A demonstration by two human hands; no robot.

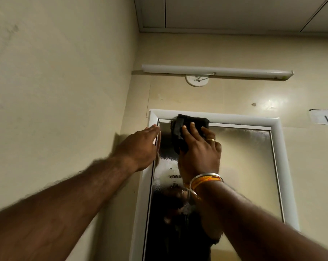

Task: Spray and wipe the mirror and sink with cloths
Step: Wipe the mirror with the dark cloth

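A tall mirror (244, 166) in a white frame (278, 151) hangs on the cream wall, its glass wet with droplets and streaks. My right hand (199, 149) presses a black cloth (189, 122) flat against the glass at the mirror's top left corner, touching the upper frame. My left hand (138, 147) rests with fingers stretched out on the left side of the frame, holding nothing. The sink is out of view.
A white tube light fitting (215, 71) is mounted above the mirror, with a round white ceiling rose (197, 80) under it. A paper label (325, 117) is stuck on the wall at the right. A side wall (55, 91) stands close on the left.
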